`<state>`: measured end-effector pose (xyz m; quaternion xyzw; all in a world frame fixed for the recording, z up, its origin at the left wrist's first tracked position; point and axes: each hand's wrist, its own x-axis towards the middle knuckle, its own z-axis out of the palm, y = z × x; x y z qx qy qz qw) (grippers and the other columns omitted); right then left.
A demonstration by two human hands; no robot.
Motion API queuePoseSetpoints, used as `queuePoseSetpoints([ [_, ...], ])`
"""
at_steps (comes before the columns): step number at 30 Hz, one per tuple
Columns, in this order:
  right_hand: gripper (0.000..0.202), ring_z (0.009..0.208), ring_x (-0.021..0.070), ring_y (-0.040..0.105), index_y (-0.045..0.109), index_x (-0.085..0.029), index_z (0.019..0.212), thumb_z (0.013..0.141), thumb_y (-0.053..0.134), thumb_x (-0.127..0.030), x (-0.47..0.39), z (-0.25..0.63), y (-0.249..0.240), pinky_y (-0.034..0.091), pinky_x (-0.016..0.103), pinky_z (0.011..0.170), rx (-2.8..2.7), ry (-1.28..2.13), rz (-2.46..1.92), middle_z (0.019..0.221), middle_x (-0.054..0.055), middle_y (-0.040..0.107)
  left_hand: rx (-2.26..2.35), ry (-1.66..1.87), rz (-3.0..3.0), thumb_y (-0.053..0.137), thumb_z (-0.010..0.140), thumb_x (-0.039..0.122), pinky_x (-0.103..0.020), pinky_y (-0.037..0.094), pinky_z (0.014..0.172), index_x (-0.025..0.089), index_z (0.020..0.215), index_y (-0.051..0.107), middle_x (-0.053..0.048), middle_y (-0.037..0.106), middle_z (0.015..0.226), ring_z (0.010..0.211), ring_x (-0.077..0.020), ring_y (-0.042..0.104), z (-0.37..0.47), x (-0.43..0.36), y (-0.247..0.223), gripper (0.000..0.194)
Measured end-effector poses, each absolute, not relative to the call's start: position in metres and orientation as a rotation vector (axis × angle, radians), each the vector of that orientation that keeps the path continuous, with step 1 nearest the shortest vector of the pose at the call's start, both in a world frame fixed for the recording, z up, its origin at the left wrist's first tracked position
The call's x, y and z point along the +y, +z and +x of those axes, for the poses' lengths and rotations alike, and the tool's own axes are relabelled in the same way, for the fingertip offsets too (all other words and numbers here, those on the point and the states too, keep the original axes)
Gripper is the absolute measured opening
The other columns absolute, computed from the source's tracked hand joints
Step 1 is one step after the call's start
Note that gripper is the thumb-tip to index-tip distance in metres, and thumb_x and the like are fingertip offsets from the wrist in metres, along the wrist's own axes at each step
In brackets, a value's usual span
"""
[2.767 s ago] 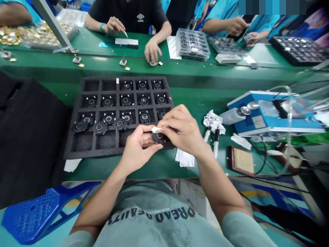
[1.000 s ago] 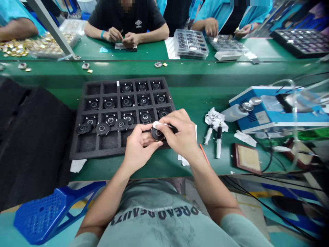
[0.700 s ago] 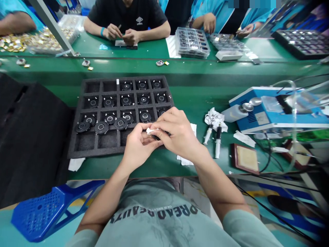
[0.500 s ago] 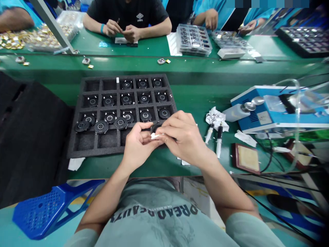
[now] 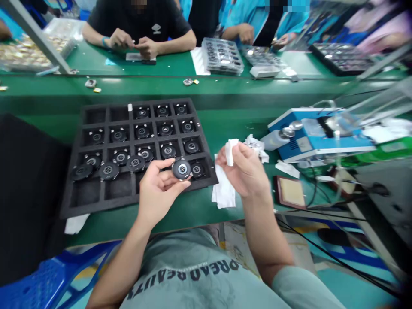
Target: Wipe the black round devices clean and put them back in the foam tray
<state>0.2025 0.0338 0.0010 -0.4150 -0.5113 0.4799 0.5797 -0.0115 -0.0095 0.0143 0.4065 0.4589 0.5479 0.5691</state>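
Note:
Between the thumb and fingers of my left hand (image 5: pixel 159 184) is a round black watch case (image 5: pixel 181 168), its back with the sensor ring facing up. It is held over the front right part of a black foam tray (image 5: pixel 111 206), whose compartments hold several similar watch cases (image 5: pixel 168 150). A few of these lie across the dividers on the left. My right hand (image 5: pixel 246 167), raised to the right of the tray, pinches a small folded white tissue (image 5: pixel 230 152). Below that hand, a white paper sheet (image 5: pixel 225 193) lies on the green table.
Crumpled tissue (image 5: pixel 255 146), a white bottle (image 5: pixel 275 139), a blue machine (image 5: pixel 309 135) and a brown-framed pad (image 5: pixel 290 192) stand to the right. A dark foam stack (image 5: pixel 28 184) rises at left. Across the bench, a person in black (image 5: pixel 138 25) works near a clear parts box (image 5: pixel 222 56).
My hands have come apart. The right hand has moved right with the white tissue, while the left keeps the watch case, now showing its back. The whole view has shifted.

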Motion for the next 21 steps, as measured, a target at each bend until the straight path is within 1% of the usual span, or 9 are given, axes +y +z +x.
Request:
queuePoseSetpoints([
  [3,0.046,0.063,0.0149,0.044,0.045,-0.027,0.081,0.093,0.059,-0.069,0.040,0.209,-0.005,0.047,0.031,0.059,-1.152,1.300,-0.910,0.072,-0.004,0.044,1.090,1.313,0.986,0.096,0.064,0.020,-0.031,0.069,0.076,0.019,0.108,0.057,-0.006,0.084,0.087,0.082,-0.0255,0.083,-0.012,-0.008,0.015,0.059],
  [6,0.045,0.063,0.0150,0.044,0.047,-0.027,0.084,0.094,0.055,-0.070,0.046,0.228,-0.009,0.045,0.030,0.056,-1.158,1.255,-0.984,0.074,-0.003,0.045,1.103,1.323,1.008,0.097,0.063,0.020,-0.031,0.069,0.075,0.019,0.108,0.058,-0.006,0.084,0.088,0.081,-0.0257,0.083,-0.012,-0.006,0.016,0.059],
  [8,0.045,0.063,0.0142,0.046,0.052,-0.026,0.085,0.088,0.063,-0.070,0.053,0.257,-0.011,0.043,0.028,0.055,-1.108,1.060,-1.111,0.074,-0.003,0.048,1.111,1.323,1.014,0.097,0.064,0.020,-0.029,0.069,0.076,0.019,0.108,0.059,-0.006,0.084,0.088,0.081,-0.0247,0.083,-0.012,-0.005,0.017,0.058],
  [10,0.045,0.063,0.0132,0.048,0.058,-0.024,0.084,0.082,0.071,-0.067,0.064,0.299,-0.010,0.041,0.027,0.057,-1.023,0.673,-1.302,0.073,-0.003,0.052,1.099,1.331,1.024,0.096,0.066,0.019,-0.027,0.069,0.076,0.019,0.109,0.060,-0.006,0.084,0.089,0.080,-0.0230,0.083,-0.013,-0.004,0.017,0.057],
  [12,0.042,0.069,0.0143,0.053,0.065,-0.020,0.087,0.088,0.065,-0.062,0.079,0.346,-0.008,0.045,0.029,0.065,-0.973,0.205,-1.562,0.078,0.001,0.061,1.075,1.337,1.033,0.096,0.067,0.018,-0.025,0.068,0.076,0.019,0.111,0.061,-0.006,0.084,0.089,0.079,-0.0213,0.083,-0.013,-0.003,0.016,0.056],
  [13,0.040,0.072,0.0155,0.056,0.068,-0.017,0.091,0.092,0.060,-0.056,0.086,0.368,-0.006,0.046,0.031,0.069,-0.980,0.041,-1.732,0.080,0.003,0.064,1.062,1.339,1.037,0.096,0.067,0.018,-0.024,0.068,0.076,0.019,0.111,0.061,-0.006,0.084,0.089,0.079,-0.0206,0.083,-0.013,-0.003,0.016,0.056],
  [14,0.037,0.074,0.0169,0.057,0.070,-0.016,0.091,0.093,0.058,-0.051,0.094,0.387,-0.005,0.047,0.033,0.073,-1.002,-0.058,-1.897,0.080,0.004,0.066,1.050,1.340,1.039,0.096,0.068,0.018,-0.024,0.068,0.077,0.019,0.111,0.061,-0.006,0.084,0.089,0.079,-0.0199,0.083,-0.013,-0.002,0.016,0.055],
  [18,0.022,0.078,0.0217,0.060,0.073,-0.015,0.084,0.082,0.070,-0.036,0.117,0.421,-0.009,0.048,0.039,0.081,-1.031,-0.111,-2.086,0.080,0.009,0.069,1.039,1.344,1.035,0.096,0.068,0.018,-0.024,0.067,0.078,0.018,0.114,0.061,-0.006,0.084,0.092,0.081,-0.0194,0.083,-0.014,0.000,0.014,0.058],
  [21,0.021,0.078,0.0232,0.062,0.071,-0.018,0.075,0.081,0.073,-0.038,0.123,0.418,-0.017,0.049,0.042,0.081,-1.069,-0.079,-2.131,0.075,0.009,0.068,1.045,1.332,1.017,0.095,0.068,0.018,-0.025,0.067,0.078,0.018,0.115,0.060,-0.007,0.084,0.094,0.083,-0.0205,0.083,-0.015,0.000,0.013,0.059],
])
